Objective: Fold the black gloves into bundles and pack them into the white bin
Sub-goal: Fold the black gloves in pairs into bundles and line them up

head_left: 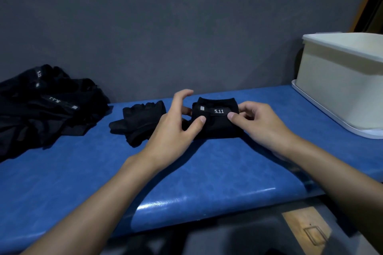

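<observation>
Both bare forearms reach in from the near edge over the blue padded table (186, 172). Left hand (174, 128): thumb pressed on the front left of the folded black glove bundle with the white 5.11 label (217, 126), a lower finger touching its left end, so it reads as a pinch. The upper left fingers (184, 93) are lifted and loosely curled above it, holding nothing. Right hand (261, 122): thumb on the bundle's front right next to the label, the other fingers curled round its right end.

The bundle sits on the table directly between the two sets of fingers, with its long axis running left to right from one hand to the other and the label facing up toward the camera.

Just left of the left fingers lies a loose black fingerless glove (141, 120), flat and unfolded, not touching the bundle. Farther left, well apart, is a heap of more black gloves (47, 105).

The tall white plastic bin (342, 89) is to the right of the right fingers and farther back, well apart, standing on a flat white tray or lid (331, 118). Its rim sits higher than the bundle and its inside is not visible.

Judgement: the fold looks nearly done. The right hand is nearer the bin, so the carry goes rightward and up over the rim. The bundle may spring open if the pinch loosens.
</observation>
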A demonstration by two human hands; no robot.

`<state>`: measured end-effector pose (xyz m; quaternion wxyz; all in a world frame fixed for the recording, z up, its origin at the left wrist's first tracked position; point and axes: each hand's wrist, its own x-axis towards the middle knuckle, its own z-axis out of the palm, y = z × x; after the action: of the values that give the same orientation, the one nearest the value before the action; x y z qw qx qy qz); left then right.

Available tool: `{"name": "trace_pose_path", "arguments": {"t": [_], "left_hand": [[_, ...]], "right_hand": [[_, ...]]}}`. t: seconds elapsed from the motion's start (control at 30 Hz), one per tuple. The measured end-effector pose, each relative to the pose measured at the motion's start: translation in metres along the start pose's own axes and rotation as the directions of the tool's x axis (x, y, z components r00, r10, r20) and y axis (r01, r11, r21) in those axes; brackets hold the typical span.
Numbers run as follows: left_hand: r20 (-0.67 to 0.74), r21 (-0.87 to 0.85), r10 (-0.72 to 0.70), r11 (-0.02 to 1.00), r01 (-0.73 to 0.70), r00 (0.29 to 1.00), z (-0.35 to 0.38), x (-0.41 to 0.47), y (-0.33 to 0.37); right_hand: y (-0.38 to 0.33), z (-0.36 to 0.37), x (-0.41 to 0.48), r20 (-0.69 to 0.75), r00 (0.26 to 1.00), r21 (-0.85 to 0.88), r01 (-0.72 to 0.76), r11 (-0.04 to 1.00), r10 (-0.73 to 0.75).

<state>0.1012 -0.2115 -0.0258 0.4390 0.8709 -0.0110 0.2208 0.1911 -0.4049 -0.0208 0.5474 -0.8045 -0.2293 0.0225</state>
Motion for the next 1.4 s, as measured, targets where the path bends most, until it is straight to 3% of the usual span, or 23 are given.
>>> {"name": "trace_pose_path", "arguments": {"t": [0.3, 0.5, 0.7, 0.87, 1.17, 1.4], "left_hand": [[0.017, 0.076, 0.034, 0.996, -0.036, 0.999, 0.003, 0.001, -0.002], [0.049, 0.195, 0.05, 0.979, -0.059, 0.998, 0.004, 0.002, -0.009], [0.079, 0.192, 0.062, 0.978, -0.076, 0.995, 0.005, 0.002, -0.009], [0.095, 0.153, 0.048, 0.986, -0.063, 0.994, 0.005, 0.003, -0.007], [0.185, 0.22, 0.034, 0.973, -0.075, 0.982, 0.013, 0.013, 0.004], [0.226, 0.26, 0.047, 0.96, -0.106, 0.973, 0.053, 0.046, 0.017]], "right_hand": [[0.004, 0.006, 0.015, -0.076, 0.995, -0.249, 0.046, 0.967, -0.067], [0.007, 0.01, 0.013, -0.08, 0.995, -0.285, 0.035, 0.958, -0.06], [0.008, 0.001, 0.004, 0.152, 0.982, -0.364, 0.157, 0.918, -0.108], [0.012, -0.003, 0.003, 0.148, 0.975, -0.441, 0.217, 0.871, -0.168], [0.018, -0.027, 0.008, 0.175, 0.98, -0.507, 0.176, 0.844, -0.099], [0.033, -0.065, 0.008, 0.078, 0.995, -0.547, 0.09, 0.832, -0.057]]}}
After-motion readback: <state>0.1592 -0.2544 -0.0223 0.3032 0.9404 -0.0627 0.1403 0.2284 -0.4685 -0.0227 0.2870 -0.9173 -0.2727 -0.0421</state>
